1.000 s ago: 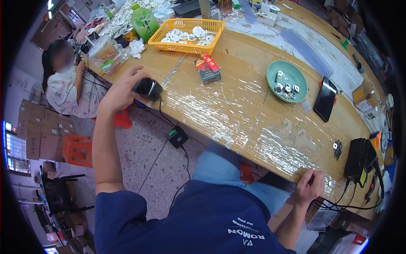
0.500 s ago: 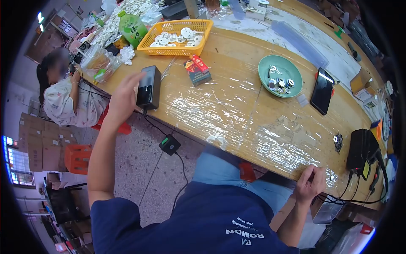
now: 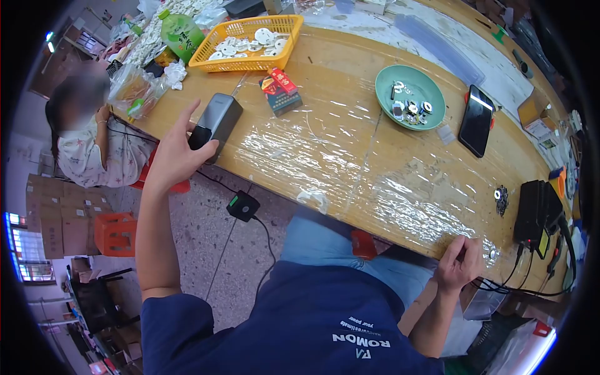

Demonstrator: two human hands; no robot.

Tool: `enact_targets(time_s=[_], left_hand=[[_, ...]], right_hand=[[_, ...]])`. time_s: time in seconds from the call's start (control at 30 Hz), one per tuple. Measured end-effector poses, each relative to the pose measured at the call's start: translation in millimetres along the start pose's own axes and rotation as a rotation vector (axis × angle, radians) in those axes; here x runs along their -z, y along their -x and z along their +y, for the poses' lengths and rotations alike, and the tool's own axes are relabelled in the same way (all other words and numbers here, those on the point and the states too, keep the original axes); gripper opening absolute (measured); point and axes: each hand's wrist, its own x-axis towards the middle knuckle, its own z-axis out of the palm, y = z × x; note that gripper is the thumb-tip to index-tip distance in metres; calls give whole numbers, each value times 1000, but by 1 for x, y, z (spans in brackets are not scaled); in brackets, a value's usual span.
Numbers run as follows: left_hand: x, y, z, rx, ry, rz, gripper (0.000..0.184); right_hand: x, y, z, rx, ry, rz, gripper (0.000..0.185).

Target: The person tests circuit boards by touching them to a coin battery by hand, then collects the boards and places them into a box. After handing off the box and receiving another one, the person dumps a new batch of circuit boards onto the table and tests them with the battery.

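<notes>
film-wrapped tabletop (image 3: 337, 156), left side: dark box (image 3: 221, 117), likely rigid, dense, slick; best clasped by its long sides. my left hand (image 3: 177, 154) spreads wide at it; right hand (image 3: 460, 265) curls narrow, near edge.

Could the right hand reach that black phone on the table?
Probably yes: the right hand is at the edge of the table, and nothing stands between it and the black phone.
</notes>
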Motion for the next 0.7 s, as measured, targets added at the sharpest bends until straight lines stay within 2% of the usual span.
enact_targets(time_s=[0.07,0.13,0.17,0.23,0.3,0.33,0.37,0.4,0.43,0.5,0.57,0.7], left_hand=[[-4,5,2,23,20,-21,89],[-17,17,5,-452,-396,570,70],[-25,29,4,-457,-390,559,70],[-50,67,-4,-588,-106,641,48],[-89,112,-21,-524,-26,397,40],[-115,148,-39,-195,99,203,47],[-137,176,-49,-5,133,114,52],[-158,205,-76,51,55,29,60],[-188,242,-125,322,152,-184,57],[-173,248,-100,1065,664,-799,42],[-195,286,-149,826,737,-1017,28],[-189,269,-152,762,627,-1182,22]], right_hand=[[0,-1,-1,9,-5,4,17],[-1,0,1,11,-1,6,17],[0,1,1,16,-3,8,17],[-1,0,0,16,0,2,16],[1,-1,-1,20,4,5,15],[2,-1,-2,27,3,-3,14],[1,-3,-2,37,0,-5,14],[2,-3,-2,43,8,-15,13],[3,-1,-1,42,15,-2,13],[2,-1,1,20,-32,-21,12],[2,-2,0,44,-10,-3,12],[1,-1,3,40,3,-2,13]])
